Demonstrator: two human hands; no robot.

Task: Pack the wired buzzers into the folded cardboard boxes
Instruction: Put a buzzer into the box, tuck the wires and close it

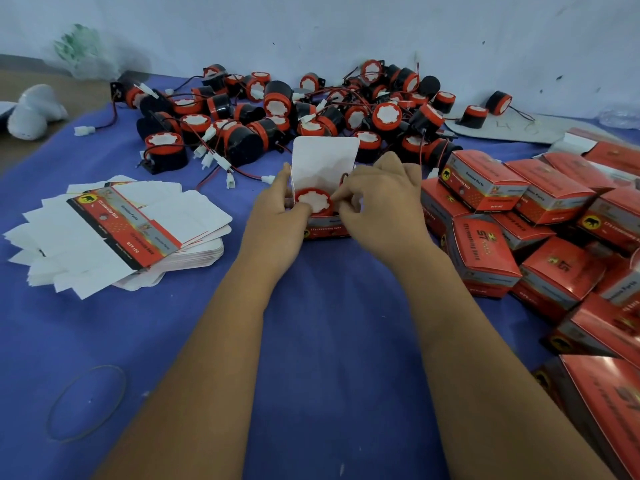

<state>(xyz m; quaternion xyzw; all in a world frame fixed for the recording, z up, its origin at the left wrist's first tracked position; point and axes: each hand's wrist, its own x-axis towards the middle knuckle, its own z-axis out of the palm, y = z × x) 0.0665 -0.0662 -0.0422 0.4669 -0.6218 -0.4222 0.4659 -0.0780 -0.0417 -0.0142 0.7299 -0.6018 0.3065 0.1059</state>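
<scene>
A red-capped black wired buzzer (313,201) sits inside an open red cardboard box (325,227), gripped by the left hand (277,216). Right hand (377,199) fingers pinch beside the buzzer; its wire should be tucked before the white flap (323,161) is closed.

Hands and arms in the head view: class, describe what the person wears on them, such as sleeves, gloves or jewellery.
Both the left hand and the right hand are bare, with no gloves. No ring, watch or bracelet shows on either. The forearms are uncovered right down to the bottom edge of the picture, so no sleeve is in view. No markings or tape are visible on them.
</scene>
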